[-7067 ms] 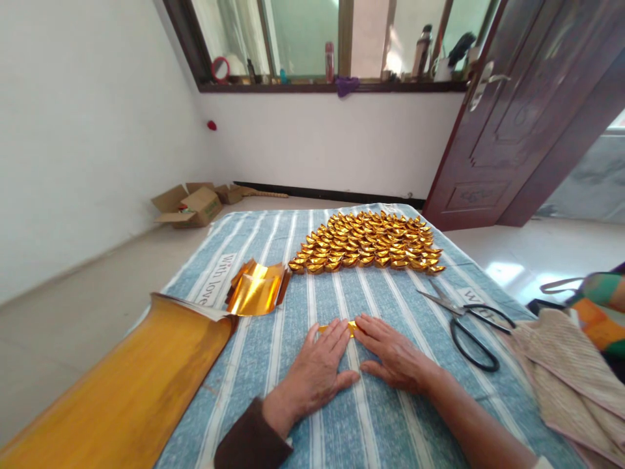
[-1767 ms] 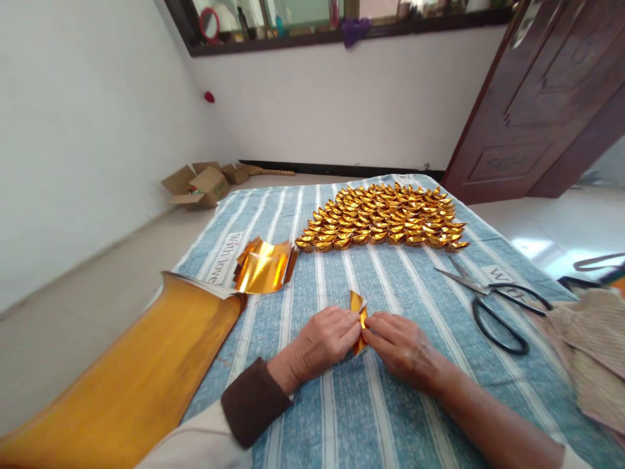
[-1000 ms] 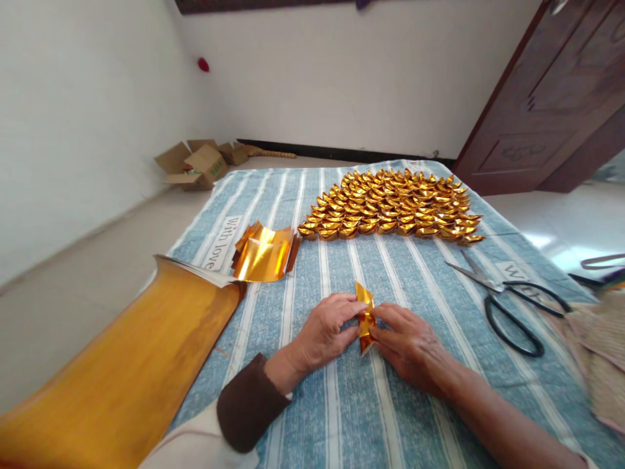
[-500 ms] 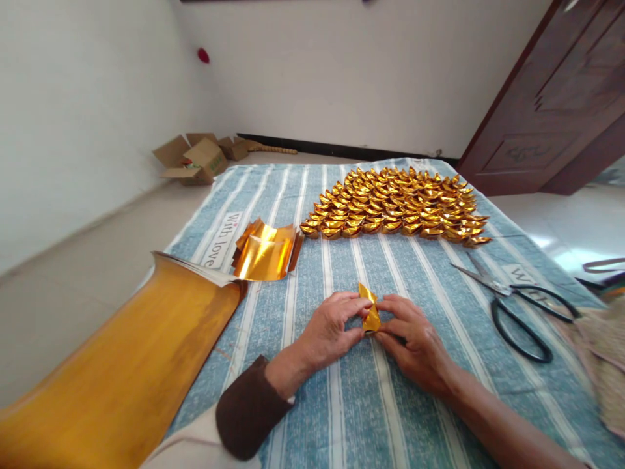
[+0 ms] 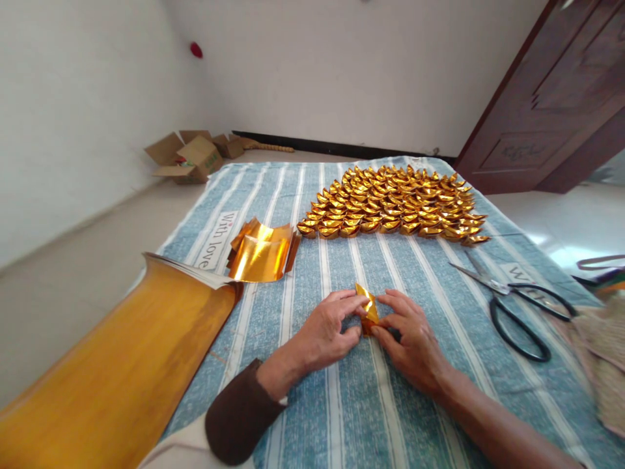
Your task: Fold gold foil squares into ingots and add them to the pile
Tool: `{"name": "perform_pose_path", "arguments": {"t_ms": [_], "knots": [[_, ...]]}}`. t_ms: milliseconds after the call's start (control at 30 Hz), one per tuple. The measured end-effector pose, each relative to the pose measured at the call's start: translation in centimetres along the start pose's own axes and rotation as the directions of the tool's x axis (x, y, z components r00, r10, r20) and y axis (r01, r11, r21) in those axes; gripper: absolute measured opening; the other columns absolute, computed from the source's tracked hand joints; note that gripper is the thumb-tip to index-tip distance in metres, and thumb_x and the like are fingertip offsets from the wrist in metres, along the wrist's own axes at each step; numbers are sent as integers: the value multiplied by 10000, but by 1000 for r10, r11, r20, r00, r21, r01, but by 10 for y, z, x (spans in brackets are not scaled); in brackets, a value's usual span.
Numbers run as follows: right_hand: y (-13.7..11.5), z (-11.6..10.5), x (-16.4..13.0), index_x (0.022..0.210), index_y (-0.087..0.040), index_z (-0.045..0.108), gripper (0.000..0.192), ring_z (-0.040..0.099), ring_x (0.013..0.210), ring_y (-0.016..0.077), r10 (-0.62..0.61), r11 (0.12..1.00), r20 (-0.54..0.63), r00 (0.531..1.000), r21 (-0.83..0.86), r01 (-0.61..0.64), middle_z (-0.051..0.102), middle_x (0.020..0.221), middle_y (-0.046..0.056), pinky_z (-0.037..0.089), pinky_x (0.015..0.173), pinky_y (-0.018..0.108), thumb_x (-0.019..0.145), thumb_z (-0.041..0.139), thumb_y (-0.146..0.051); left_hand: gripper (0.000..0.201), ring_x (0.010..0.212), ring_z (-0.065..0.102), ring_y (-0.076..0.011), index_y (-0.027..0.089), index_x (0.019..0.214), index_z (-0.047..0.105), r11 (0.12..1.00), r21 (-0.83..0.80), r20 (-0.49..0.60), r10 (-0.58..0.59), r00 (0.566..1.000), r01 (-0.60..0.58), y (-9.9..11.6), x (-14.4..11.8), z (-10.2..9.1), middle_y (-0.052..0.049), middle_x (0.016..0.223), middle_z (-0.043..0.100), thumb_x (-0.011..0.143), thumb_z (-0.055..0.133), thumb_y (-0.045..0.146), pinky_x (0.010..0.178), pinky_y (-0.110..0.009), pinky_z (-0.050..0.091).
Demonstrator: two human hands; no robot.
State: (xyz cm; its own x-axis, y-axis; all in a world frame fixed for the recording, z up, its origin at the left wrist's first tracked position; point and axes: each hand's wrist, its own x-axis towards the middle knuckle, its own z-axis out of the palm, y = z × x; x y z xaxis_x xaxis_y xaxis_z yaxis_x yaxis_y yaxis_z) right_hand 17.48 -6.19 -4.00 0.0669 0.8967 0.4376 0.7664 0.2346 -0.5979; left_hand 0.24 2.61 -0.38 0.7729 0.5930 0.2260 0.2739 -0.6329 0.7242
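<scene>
at the left edge of the striped cloth (image 5: pixel 293 417) a big roll of gold foil (image 5: pixel 122 371) lies over the near left corner, and a loose stack of cut gold sheets (image 5: pixel 261 255) sits just past its end. nearer the middle, the left hand (image 5: pixel 325 329) pinches one side of a small folded gold piece (image 5: pixel 367 306) and the right hand (image 5: pixel 413 332) pinches the other, fingers closed narrow on it, the piece held just above the cloth near its front edge. the step in hand looks like a late fold, shaping the piece; the next move likely calls for a firm, even crease from both thumbs. rows of finished gold ingots (image 5: pixel 390 205) fill the far edge, and scissors (image 5: pixel 512 303) lie toward the right edge.
</scene>
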Motion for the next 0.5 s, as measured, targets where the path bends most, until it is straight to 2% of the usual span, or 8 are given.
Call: {"name": "perform_pose_path", "arguments": {"t_ms": [200,367,500], "knots": [[0,1,0,711,-205,651,148,511,1210,316,39,999,-19,999,-11,-40,645,1148,116,414,1000,565,847,604,-242,358,1147,567,-227,212,1142,624,999,-30,-37,-43,998,42,-2,1,3,-65,1120,675,796,635,122,986,-446,467],[-2,0,2,715,-205,643,138,517,1195,307,29,999,-14,999,-28,-29,639,1138,112,422,1000,551,846,605,-223,363,1075,594,-210,208,1121,629,999,-25,-74,-46,996,45,-3,1,8,-46,1061,687,782,649,81,949,-415,487],[-2,0,3,714,-202,618,128,534,1158,300,15,999,6,1000,-45,-14,635,1122,115,434,984,548,839,594,-192,439,1069,599,-218,220,1208,577,998,-31,-108,-51,993,47,-5,0,11,-35,1020,701,794,644,89,954,-439,479]]}}
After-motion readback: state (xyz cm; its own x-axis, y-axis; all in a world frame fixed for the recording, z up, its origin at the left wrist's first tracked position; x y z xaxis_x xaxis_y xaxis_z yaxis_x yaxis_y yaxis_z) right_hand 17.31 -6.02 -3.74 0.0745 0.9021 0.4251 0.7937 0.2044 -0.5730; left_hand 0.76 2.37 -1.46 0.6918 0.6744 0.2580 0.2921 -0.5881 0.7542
